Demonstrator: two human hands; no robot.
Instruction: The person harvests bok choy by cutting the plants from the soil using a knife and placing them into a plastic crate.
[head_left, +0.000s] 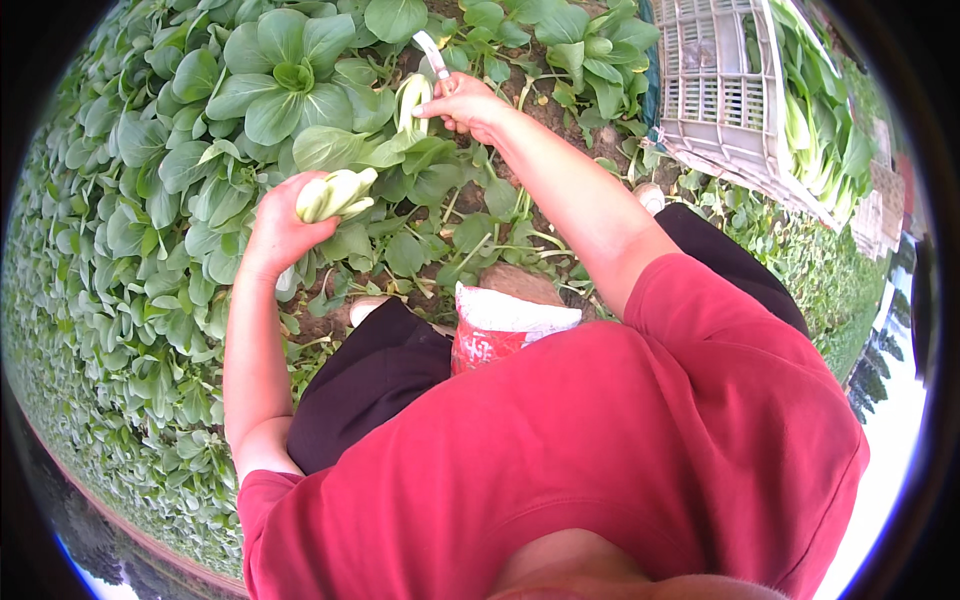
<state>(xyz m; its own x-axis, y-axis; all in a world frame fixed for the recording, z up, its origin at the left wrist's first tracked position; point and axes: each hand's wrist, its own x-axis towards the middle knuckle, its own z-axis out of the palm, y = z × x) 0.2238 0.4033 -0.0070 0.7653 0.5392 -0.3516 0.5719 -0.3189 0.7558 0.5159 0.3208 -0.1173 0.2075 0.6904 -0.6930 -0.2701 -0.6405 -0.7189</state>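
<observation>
My left hand (281, 221) is wrapped around a cut bunch of bok choy (336, 193), its pale stalk bases facing up and to the right. Farther up, my right hand (471, 111) grips a small knife (430, 54) whose curved blade points up and away from me. The right thumb lies against the pale stalks of a second bok choy (412, 103); whether the hand holds this plant as well is hard to tell. A large bok choy rosette (292, 76) grows just beyond my left hand.
Dense rows of bok choy (150, 202) fill the left side. At upper right stands a white plastic crate (716, 120) with harvested bok choy (817, 127) behind its slatted wall. A red and white bag (487, 341) sits between my legs, near bare soil and loose leaves.
</observation>
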